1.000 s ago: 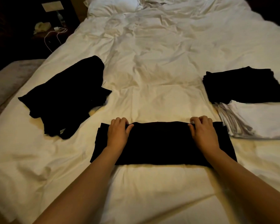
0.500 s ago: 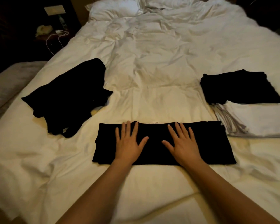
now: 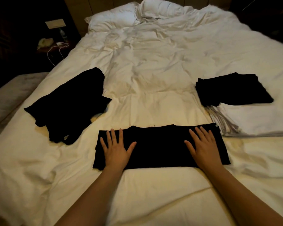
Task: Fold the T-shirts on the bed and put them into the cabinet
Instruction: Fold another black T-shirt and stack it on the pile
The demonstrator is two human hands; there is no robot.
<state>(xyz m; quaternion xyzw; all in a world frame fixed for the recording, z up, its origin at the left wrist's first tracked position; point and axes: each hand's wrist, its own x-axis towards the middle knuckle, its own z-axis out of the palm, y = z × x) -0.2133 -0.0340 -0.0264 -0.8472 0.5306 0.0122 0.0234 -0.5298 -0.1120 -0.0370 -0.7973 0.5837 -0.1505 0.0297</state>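
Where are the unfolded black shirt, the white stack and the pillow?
Unfolded black shirt (image 3: 69, 105), head view, middle of the cloth.
White stack (image 3: 255, 119), head view, top sheet.
Pillow (image 3: 113, 18), head view, its middle.

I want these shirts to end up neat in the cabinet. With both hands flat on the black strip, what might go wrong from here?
1. The left hand and right hand only press the long black T-shirt; its uneven top edge may fold crooked.
2. The folded black shirts overlap the white stack, so lifting them together could topple it.
3. The crumpled black shirt is still unfolded.
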